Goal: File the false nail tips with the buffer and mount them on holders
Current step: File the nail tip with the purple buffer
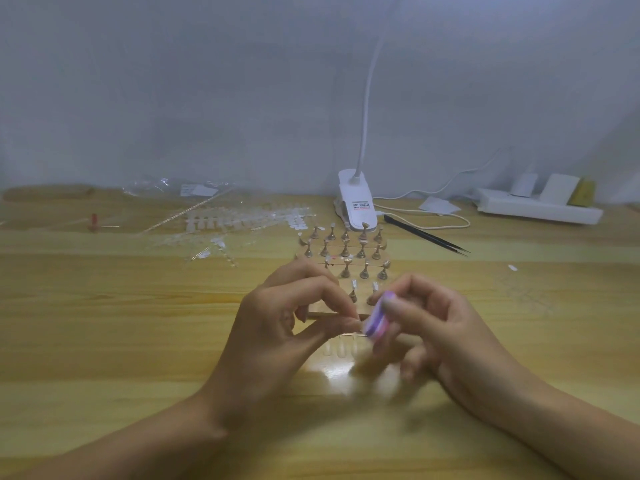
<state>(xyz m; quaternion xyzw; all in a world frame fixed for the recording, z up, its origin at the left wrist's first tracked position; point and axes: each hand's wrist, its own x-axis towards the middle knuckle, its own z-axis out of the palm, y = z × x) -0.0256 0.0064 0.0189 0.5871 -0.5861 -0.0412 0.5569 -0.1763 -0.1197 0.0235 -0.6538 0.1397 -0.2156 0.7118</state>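
Purple-and-pink buffer [375, 318], gripped by the right hand [440, 327], meets a clear nail tip [357, 326] pinched in the left hand [294, 320] – fingers [332, 296] of both curled tight, low over the counter [104, 341]. Short, light strokes and a firm pinch should serve best. Holders [346, 252] stand just behind, the nearest crowding the stroke; a tip strip [341, 348] lies beneath – tweezers [426, 235] well apart.

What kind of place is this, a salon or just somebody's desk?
Probably a home nail-craft desk rather than a salon: a wooden table against a plain wall, a clip-on lamp, rows of small holders and loose strips of clear nail tips.
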